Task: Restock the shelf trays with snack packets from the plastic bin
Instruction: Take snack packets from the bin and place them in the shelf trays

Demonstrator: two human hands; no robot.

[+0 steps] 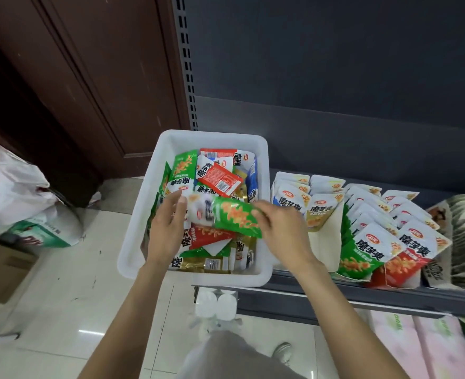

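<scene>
Right hand (281, 228) grasps a green-and-white snack packet (225, 214) above the white plastic bin (141, 214). Left hand (168, 228) touches the packet's white end, fingers relaxed. Bin sits at the shelf's left end, beside the stocked cardboard shelf trays (324, 242).

White bin (143, 214); green-and-white packet (231, 217); grey shelf (335, 294).
</scene>
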